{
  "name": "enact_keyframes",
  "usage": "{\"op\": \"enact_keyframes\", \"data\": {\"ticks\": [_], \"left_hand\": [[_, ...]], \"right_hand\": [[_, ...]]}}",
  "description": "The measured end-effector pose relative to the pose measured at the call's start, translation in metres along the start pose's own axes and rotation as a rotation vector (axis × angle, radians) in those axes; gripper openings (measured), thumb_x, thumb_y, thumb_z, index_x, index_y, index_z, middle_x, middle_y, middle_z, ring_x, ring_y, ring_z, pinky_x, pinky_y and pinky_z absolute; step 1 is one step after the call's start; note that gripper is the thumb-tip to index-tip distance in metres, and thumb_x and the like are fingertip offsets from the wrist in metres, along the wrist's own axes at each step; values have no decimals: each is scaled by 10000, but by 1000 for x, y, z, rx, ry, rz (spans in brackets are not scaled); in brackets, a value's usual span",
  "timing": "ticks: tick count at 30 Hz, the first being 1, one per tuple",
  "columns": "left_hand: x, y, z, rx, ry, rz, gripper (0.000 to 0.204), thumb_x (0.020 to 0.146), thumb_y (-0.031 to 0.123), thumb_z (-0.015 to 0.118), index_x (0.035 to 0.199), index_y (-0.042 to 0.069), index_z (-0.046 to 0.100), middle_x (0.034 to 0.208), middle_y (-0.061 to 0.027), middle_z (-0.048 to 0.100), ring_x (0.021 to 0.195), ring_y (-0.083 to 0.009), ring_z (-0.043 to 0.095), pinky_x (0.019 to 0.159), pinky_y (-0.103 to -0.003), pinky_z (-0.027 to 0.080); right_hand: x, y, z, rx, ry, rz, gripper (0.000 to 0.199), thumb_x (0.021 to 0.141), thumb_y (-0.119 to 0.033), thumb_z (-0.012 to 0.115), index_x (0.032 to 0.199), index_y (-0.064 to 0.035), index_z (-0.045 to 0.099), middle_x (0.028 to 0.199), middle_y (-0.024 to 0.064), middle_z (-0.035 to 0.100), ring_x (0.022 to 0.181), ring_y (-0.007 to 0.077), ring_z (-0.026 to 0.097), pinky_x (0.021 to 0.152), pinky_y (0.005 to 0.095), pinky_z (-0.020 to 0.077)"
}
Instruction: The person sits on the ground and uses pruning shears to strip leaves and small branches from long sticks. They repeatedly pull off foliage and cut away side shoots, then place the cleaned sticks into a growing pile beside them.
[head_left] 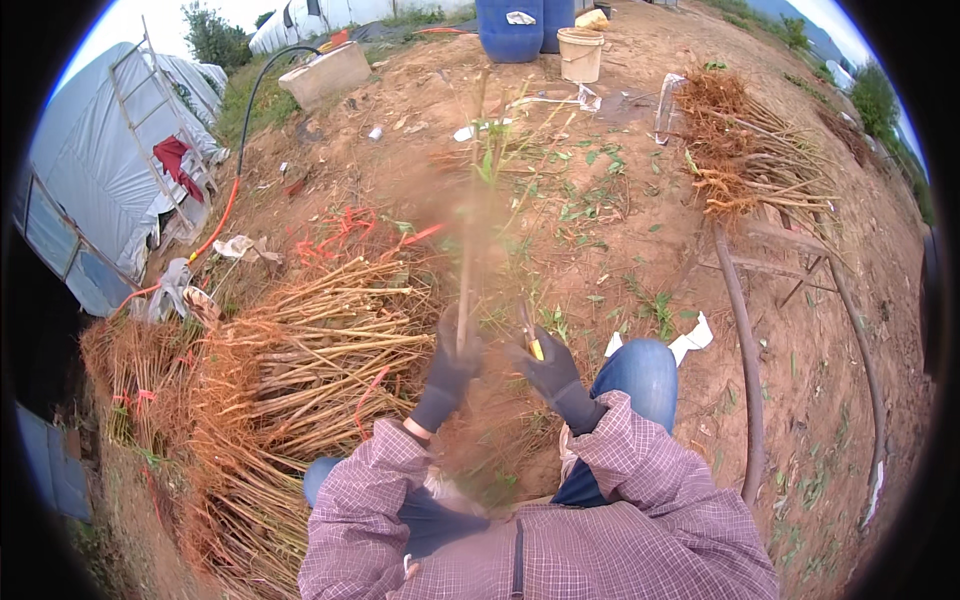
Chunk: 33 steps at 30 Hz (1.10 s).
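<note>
My left hand [446,372], in a dark glove, is closed around the stem of a young tree sapling [468,250]. The sapling stands upright in front of me, smeared by motion, with green leaves on its upper part. My gloved right hand [560,378] grips pruning shears [536,346] with a yellow handle. Their blades point away from me, just right of the sapling and apart from its stem; how wide they are parted is too small to tell. Close by on my left lies a large pile of bare-stemmed saplings [330,345] with reddish, fibrous roots.
Another root bundle [740,150] lies on a cart at the right, its long handles [742,370] reaching toward me. Blue barrels [508,30] and a beige bucket [580,55] stand at the back. An orange-black hose [228,205] runs along the left near a white-sheeted shelter [90,140].
</note>
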<state>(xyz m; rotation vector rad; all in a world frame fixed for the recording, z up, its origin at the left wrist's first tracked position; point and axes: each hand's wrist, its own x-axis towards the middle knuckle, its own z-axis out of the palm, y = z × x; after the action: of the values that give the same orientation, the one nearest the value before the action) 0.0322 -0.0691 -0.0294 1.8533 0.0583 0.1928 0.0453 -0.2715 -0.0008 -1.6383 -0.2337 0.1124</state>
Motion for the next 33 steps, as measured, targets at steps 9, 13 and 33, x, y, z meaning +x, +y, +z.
{"op": "enact_keyframes", "data": {"ticks": [9,13,33], "left_hand": [[27,88,73,-478,-214,69,502,1004,275,518,1406,-2,403,970,-77,622,844,-150,618,714,-278,533],[32,69,86,-469,-253,-25,534,982,203,546,1447,-1,382,988,-82,644,851,-149,625,749,-279,530],[-22,100,72,-361,-367,-146,322,967,219,587,1196,-6,558,849,-33,613,712,-111,568,630,-264,469]], "right_hand": [[-26,-47,-29,-307,207,-255,616,803,-491,725,1198,-60,531,1185,147,561,1029,369,602,821,431,510],[-4,-36,-80,-396,331,-169,525,847,-423,707,1149,-24,550,1081,170,593,963,365,621,759,426,513],[46,-46,-88,-702,536,-383,427,842,-347,688,1119,-31,612,1021,189,644,932,342,637,791,429,510]]}}
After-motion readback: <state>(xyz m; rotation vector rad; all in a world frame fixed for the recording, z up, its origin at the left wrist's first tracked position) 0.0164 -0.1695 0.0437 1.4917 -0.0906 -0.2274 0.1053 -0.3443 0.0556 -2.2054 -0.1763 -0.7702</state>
